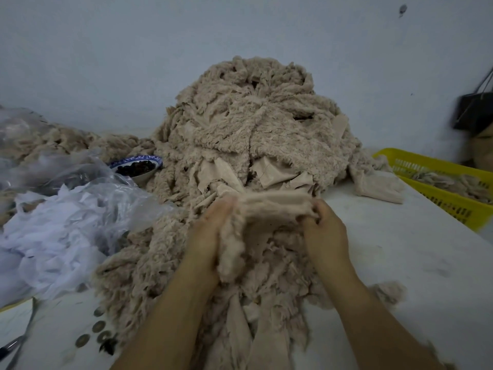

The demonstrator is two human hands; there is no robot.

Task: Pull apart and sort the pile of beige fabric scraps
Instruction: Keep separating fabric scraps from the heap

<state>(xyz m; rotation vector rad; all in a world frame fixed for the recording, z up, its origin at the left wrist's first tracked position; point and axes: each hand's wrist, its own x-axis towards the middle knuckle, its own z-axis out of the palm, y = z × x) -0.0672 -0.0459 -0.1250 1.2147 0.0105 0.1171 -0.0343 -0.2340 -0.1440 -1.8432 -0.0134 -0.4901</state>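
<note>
Beige fabric scraps (pixel 253 134) are heaped mid-table against the wall. At left lie clear plastic bags (pixel 66 209) of white cloth and a blue-rimmed bowl (pixel 138 166); at right, a yellow basket (pixel 450 206). Left hand (pixel 210 231) and right hand (pixel 324 231), fingers curled, grip one scrap (pixel 272 206) stretched between them.

Dim workroom corner: a pale wall behind a white surface.
The wall (pixel 133 49) is plain and blue-grey, with 1 dark mark (pixel 402 9) near its top right. The white surface (pixel 400 249) runs back to meet the wall and shows faint grey smudges on its right side. At the far right, a black bag (pixel 473 110) hangs by thin straps against the wall. The light is soft, flat and low.
</note>
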